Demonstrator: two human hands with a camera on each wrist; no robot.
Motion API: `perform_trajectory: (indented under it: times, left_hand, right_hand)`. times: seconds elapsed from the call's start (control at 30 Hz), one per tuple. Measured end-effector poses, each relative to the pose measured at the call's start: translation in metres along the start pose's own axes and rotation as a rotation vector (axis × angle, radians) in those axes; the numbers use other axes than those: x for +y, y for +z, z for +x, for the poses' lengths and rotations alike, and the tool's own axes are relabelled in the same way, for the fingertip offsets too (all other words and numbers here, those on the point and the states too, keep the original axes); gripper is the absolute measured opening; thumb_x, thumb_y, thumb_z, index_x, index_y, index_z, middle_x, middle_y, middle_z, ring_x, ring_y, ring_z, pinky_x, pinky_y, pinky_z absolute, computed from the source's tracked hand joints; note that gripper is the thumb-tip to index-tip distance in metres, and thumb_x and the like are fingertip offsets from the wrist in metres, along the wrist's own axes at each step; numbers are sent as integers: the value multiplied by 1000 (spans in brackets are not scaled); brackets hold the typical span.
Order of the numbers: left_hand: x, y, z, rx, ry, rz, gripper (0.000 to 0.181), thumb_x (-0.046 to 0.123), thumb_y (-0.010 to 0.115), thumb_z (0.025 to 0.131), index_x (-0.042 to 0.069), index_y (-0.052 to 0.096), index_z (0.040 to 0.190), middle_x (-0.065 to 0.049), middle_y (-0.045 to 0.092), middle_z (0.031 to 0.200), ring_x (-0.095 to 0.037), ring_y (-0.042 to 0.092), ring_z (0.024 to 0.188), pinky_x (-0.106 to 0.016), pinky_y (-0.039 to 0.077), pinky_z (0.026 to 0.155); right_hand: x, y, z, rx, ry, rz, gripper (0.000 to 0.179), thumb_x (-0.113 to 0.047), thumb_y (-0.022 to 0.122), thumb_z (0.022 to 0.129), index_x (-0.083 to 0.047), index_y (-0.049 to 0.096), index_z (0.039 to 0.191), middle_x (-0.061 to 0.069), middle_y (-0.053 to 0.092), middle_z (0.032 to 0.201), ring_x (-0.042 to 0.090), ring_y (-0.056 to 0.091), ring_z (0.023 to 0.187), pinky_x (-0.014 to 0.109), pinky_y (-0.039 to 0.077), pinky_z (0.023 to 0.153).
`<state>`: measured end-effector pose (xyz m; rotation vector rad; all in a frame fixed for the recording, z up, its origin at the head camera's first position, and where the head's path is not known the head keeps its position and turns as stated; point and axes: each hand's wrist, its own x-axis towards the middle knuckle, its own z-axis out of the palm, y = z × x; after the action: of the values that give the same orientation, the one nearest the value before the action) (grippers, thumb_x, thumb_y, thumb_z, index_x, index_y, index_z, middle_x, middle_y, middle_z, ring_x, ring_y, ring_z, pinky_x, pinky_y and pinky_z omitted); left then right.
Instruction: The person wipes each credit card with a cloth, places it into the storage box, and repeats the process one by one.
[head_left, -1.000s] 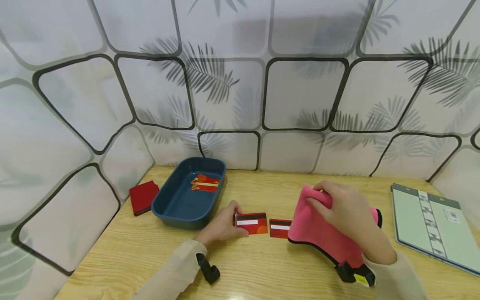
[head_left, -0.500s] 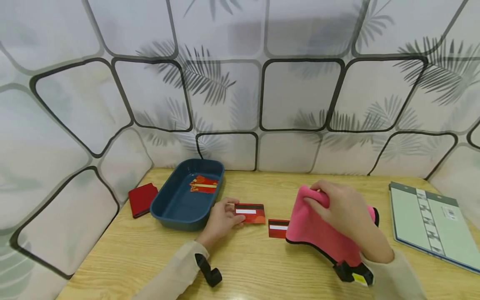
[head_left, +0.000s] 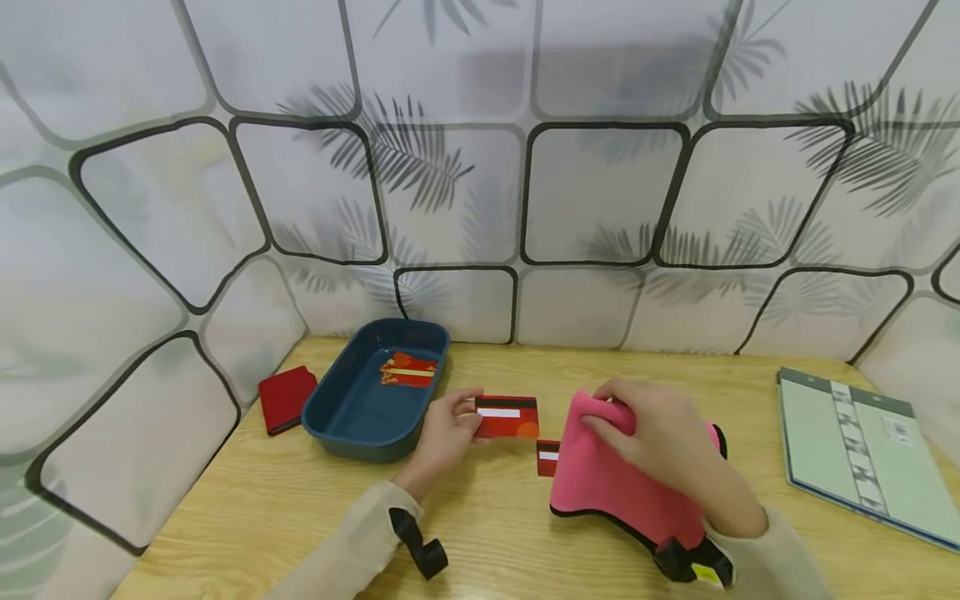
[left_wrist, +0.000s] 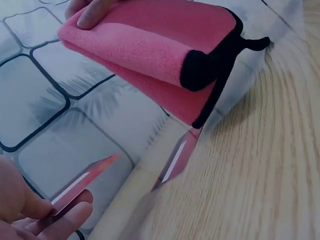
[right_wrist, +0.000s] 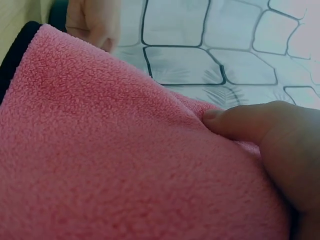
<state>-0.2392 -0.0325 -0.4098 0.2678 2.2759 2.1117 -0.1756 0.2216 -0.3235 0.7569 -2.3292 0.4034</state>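
Note:
In the head view my left hand pinches a red card with a dark stripe and a white strip by its left edge. The left wrist view shows this card raised off the table between thumb and fingers. My right hand grips a folded pink cloth with black edging, pinching its upper fold. A second red card lies on the table, its right part hidden under or behind the cloth. Fluffy pile of the cloth fills most of the right wrist view.
A dark blue tray holding red and gold pieces stands behind my left hand. Left of it lies a dark red wallet-like item. Pale green notebooks or folders rest at the right. A patterned curtain hangs behind the table.
My left hand has raised the red card and shifted it slightly away from me. The right hand has moved left with the pink cloth, covering more of the second card.

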Motion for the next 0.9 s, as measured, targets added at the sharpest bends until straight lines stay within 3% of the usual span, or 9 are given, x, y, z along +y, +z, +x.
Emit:
perform_trajectory:
  times: [0.1, 0.23, 0.47, 0.6, 0.73, 0.83, 0.9]
  left_hand:
    - [3, 5, -1, -49, 36, -63, 46, -21, 45, 85, -15, 46, 131, -26, 59, 99, -13, 60, 68, -48, 58, 69]
    - [11, 15, -3, -93, 38, -137, 50, -22, 44, 86, -14, 40, 135, -35, 56, 109, -14, 62, 73, -48, 58, 73]
    - [20, 32, -7, -70, -7, -135, 40, -17, 48, 89, -15, 48, 129, -30, 62, 109, -17, 66, 80, -37, 59, 70]
    - [25, 44, -10, -92, 23, -169, 33, -15, 49, 88, -12, 52, 121, -32, 65, 104, -16, 67, 78, -35, 59, 69]
    - [34, 54, -12, -183, 65, -214, 30, -14, 48, 88, -9, 47, 117, -34, 65, 105, -10, 66, 75, -28, 58, 68]
    - [40, 57, -11, -280, 88, -221, 29, -11, 50, 91, -7, 46, 120, -34, 64, 108, -6, 64, 72, -21, 53, 63]
    - [43, 57, -10, -355, 92, -228, 31, -9, 52, 93, -6, 45, 123, -34, 63, 111, -5, 64, 74, -20, 51, 63]
  right_hand:
    - [-4, 1, -1, -25, -11, 38, 26, -19, 84, 69, -17, 65, 87, -15, 52, 66, -4, 37, 55, 16, 33, 50]
    - [-8, 1, -2, -21, -36, 98, 26, -18, 84, 71, -18, 65, 89, -15, 54, 67, -6, 37, 55, 15, 33, 49]
    - [-17, 6, -2, -23, -63, 132, 27, -19, 85, 71, -18, 65, 90, -13, 60, 73, -4, 41, 58, 13, 36, 51]
    - [-20, 8, -2, -28, -49, 136, 28, -19, 85, 71, -17, 66, 91, -12, 62, 73, -5, 43, 58, 14, 37, 51]
    - [-19, 8, -3, 10, -57, 126, 25, -20, 83, 73, -15, 66, 91, -9, 63, 72, -4, 44, 57, 15, 38, 51]
    - [-18, 9, -4, 54, -82, 106, 22, -34, 75, 84, -14, 66, 90, -8, 63, 71, -2, 46, 56, 16, 39, 51]
    - [-18, 9, -4, 76, -95, 94, 30, -44, 64, 90, -14, 67, 90, -7, 64, 72, -2, 46, 56, 16, 39, 50]
